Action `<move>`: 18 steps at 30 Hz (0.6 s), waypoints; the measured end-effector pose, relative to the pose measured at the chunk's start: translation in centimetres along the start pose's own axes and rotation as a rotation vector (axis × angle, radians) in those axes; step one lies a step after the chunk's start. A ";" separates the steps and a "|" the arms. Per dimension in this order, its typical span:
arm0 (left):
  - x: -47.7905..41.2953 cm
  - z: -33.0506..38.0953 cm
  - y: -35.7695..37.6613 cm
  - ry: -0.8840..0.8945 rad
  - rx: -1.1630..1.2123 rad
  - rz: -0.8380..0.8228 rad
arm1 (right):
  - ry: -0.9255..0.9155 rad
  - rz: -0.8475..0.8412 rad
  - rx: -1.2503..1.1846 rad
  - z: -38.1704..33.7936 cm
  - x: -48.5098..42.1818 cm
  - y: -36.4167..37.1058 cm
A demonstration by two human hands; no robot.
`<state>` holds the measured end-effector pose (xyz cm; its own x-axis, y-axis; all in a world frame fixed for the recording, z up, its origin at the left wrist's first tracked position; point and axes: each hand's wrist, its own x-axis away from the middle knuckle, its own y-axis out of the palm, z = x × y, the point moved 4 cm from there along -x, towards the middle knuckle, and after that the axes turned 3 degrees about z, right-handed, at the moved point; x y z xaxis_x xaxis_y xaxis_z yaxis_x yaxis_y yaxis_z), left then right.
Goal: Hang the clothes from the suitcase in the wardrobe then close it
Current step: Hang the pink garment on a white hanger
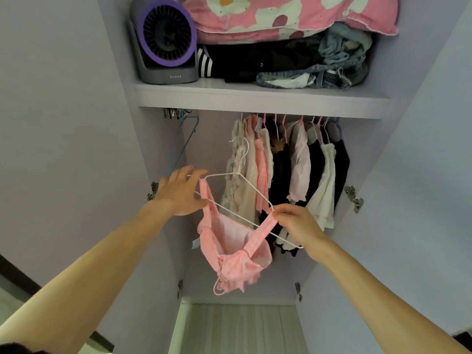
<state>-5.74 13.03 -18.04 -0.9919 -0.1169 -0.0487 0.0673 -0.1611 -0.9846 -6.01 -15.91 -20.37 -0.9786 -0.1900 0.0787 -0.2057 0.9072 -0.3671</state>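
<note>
Lilac wardrobe (158, 139) doors stood open on both sides of us, and the white shelf (255, 100) above the rail carried a grey desk fan with a purple ring (167, 39), a pink flowered pillow (293, 14), a folded stack of black clothes (255, 62) and a heap of blue denim (339, 54). Below the shelf a row of cream, pink and black garments on hangers (293, 169) filled the middle and right of the rail, while an empty blue wire hanger (184, 141) hung apart at the left.

We held a thin white wire hanger (239, 173) tilted in front of those garments, its hook up and off the rail. A pink strappy top (229, 256) hung from it, one strap looped over the hanger's left shoulder. Our left hand (182, 190), a slim ring (183, 174) on one finger, held that left end between thumb and forefinger, the other fingers loosely straight. Our right hand (296, 223) was curled, its fingers (279, 209) pinching the top's other strap at the hanger's right shoulder. We could not tell whether they also touched the wire.
</note>
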 end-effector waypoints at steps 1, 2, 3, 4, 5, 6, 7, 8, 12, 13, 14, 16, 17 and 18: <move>-0.2 -1.1 -0.3 -0.016 -0.091 0.004 | 0.031 -0.004 -0.035 0.0 -0.8 0.6; -0.3 -2.3 -0.3 -0.045 -0.190 0.005 | 0.072 -0.003 -0.068 0.2 -1.4 1.3; -0.4 -3.6 -0.5 -0.083 -0.293 0.003 | 0.120 0.002 -0.101 0.3 -2.3 2.1; -0.6 -4.8 -0.8 -0.114 -0.402 0.008 | 0.180 0.015 -0.134 0.4 -3.2 2.9; -0.8 -5.9 -1.1 -0.132 -0.501 0.019 | 0.245 0.037 -0.168 0.7 -4.0 3.6; -1.0 -7.1 -1.4 -0.151 -0.587 0.040 | 0.293 0.054 -0.187 0.9 -5.2 4.5; -1.1 -8.1 -1.8 -0.166 -0.665 0.054 | 0.317 0.069 -0.198 0.9 -6.2 5.3; -1.3 -9.0 -2.1 -0.182 -0.746 0.076 | 0.324 0.076 -0.205 0.9 -7.2 5.9; -1.9 -11.5 -2.3 -0.219 -1.025 0.103 | 0.321 0.088 -0.202 0.9 -12.3 9.3; -2.1 -12.0 -1.7 -0.208 -1.084 0.113 | 0.322 0.099 -0.208 1.0 -13.8 10.4; -2.1 -12.2 -1.4 -0.201 -1.143 0.109 | 0.322 0.110 -0.227 1.0 -15.1 11.1; -2.2 -12.9 -0.3 -0.172 -1.231 0.096 | 0.311 0.120 -0.265 0.8 -17.3 12.7; -2.4 -13.5 0.4 -0.162 -1.259 0.099 | 0.286 0.127 -0.281 0.6 -18.7 13.7; -2.5 -14.0 0.6 -0.161 -1.280 0.105 | 0.266 0.144 -0.299 0.5 -19.9 14.4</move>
<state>-4.69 26.92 -20.85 -0.9582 -0.2023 -0.2021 -0.0954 0.8924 -0.4410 10.52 0.76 -27.63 -0.9546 0.0145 0.2974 -0.0192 0.9937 -0.1102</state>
